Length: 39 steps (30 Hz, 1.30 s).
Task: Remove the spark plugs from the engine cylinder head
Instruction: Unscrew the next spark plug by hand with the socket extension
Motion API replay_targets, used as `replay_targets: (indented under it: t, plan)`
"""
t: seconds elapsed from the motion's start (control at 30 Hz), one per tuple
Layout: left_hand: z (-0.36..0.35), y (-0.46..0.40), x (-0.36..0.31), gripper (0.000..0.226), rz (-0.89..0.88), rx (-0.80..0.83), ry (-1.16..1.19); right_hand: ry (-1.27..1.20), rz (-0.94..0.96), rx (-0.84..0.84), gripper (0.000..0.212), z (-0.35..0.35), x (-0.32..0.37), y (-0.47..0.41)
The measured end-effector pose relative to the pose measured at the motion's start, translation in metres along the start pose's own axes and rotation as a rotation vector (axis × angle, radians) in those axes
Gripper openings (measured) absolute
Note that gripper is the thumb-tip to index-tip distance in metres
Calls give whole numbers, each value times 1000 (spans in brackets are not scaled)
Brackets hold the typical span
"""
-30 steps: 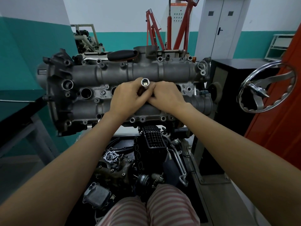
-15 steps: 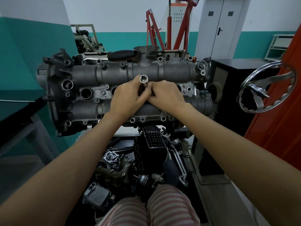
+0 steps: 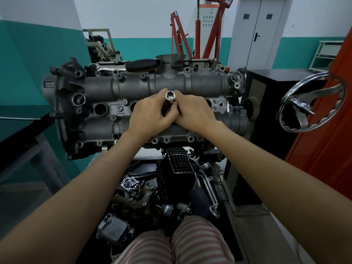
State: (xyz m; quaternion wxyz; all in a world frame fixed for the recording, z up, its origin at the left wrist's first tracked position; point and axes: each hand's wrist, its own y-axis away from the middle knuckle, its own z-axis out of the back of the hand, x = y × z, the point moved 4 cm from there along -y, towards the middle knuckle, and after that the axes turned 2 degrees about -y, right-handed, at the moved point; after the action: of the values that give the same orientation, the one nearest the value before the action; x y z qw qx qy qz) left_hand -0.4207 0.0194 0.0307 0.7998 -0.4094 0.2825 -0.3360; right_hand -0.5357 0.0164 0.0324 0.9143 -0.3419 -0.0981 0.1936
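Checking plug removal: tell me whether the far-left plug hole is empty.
Cannot tell: the hole looks dark inside; its bottom is out of sight.

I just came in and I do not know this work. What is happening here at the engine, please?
A person is working on an engine cylinder head mounted in front of them. Both hands meet over its middle: the left hand and right hand hold a long metal socket that stands up from one of the plug wells. No spark plug is visible. A black-handled tool lies on the far edge of the head.
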Motion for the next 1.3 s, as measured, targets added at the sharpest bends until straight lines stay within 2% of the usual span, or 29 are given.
replay_targets:
  t: [0.1, 0.27, 0.47, 0.63, 0.87, 1.03, 1.2, 1.3]
  plan:
    - [0, -1, 3, 28, 58, -20, -32, 3, -10, -5, 29, 0, 0, 0]
    - [0, -2, 4, 39, 46, -24, -37, 57, -25, 33, 36, -2, -2, -2]
    - [2, 0, 0, 29, -9, -47, -11, 36, 12, 7, 31, 0, 0, -1]
    - [1, -1, 2, 24, 33, -46, -38, 0, 1, -12, 30, 1, 1, 1]
    - [1, -2, 5, 47, 43, -50, -28, 62, -7, 11, 36, 1, 1, 0]
    - [0, 0, 1, 27, 14, -46, -19, 81, 23, -3, 33, 0, 2, 0]
    - [0, -1, 2, 25, 17, -13, -6, 19, 11, -21, 29, 3, 4, 1]
    - [0, -2, 4, 39, 45, -25, -48, 38, -2, -2, 31, 3, 3, 1]
